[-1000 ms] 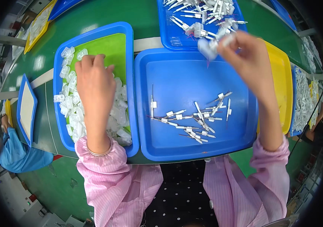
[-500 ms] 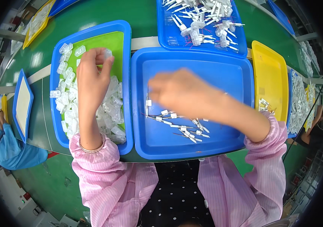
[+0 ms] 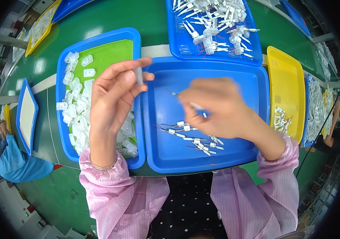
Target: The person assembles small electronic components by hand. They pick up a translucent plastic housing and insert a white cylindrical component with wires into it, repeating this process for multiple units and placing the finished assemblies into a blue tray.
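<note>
Between the thumb and fingers of my left hand [image 3: 116, 89] is a small clear plastic housing [image 3: 139, 75], held edge-on above the rim between the two trays. My right hand [image 3: 217, 105], smeared by motion, pinches a thin white wired part [image 3: 196, 106] over the middle blue tray [image 3: 210, 162]. Several more white wired parts [image 3: 200, 144] lie loose in that tray, below my right hand. Under and beside my left hand, many clear housings [image 3: 78, 115] are heaped in the left blue tray [image 3: 137, 38] on its green bottom.
A far blue tray [image 3: 217, 60] holds clear housings joined with white wired parts. To the right, a yellow tray [image 3: 287, 75] contains some small white parts. Another person in a blue top [image 3: 20, 161] is at the far left; a further person's arm [image 3: 335, 119] shows at right.
My left hand has moved right from the left tray with a clear housing in it. The right hand has shifted right and now shows a white wired part in its fingers.
</note>
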Demonstrator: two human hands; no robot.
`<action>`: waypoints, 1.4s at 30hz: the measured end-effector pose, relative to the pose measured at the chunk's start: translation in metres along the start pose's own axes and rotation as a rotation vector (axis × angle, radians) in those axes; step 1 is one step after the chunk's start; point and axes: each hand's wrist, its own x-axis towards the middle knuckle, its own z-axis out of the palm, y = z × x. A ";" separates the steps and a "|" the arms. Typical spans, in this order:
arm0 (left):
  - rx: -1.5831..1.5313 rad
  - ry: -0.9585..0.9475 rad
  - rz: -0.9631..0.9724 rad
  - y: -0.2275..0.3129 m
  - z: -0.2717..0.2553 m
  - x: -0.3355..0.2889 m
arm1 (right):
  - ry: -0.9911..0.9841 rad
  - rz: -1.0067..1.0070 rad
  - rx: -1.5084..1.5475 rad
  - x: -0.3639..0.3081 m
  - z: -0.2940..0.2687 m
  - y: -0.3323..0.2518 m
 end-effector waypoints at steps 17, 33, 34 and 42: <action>-0.275 -0.368 -0.104 -0.020 0.020 -0.005 | 0.547 0.382 0.661 -0.034 0.000 -0.017; 0.156 -0.399 0.146 -0.023 0.030 -0.008 | 0.463 0.171 0.134 -0.031 0.001 -0.025; 0.100 -0.358 0.112 -0.024 0.035 -0.012 | 0.444 0.229 0.138 -0.032 0.002 -0.024; 0.101 -0.317 0.069 -0.035 0.031 -0.015 | 0.413 0.363 0.368 -0.035 0.014 -0.013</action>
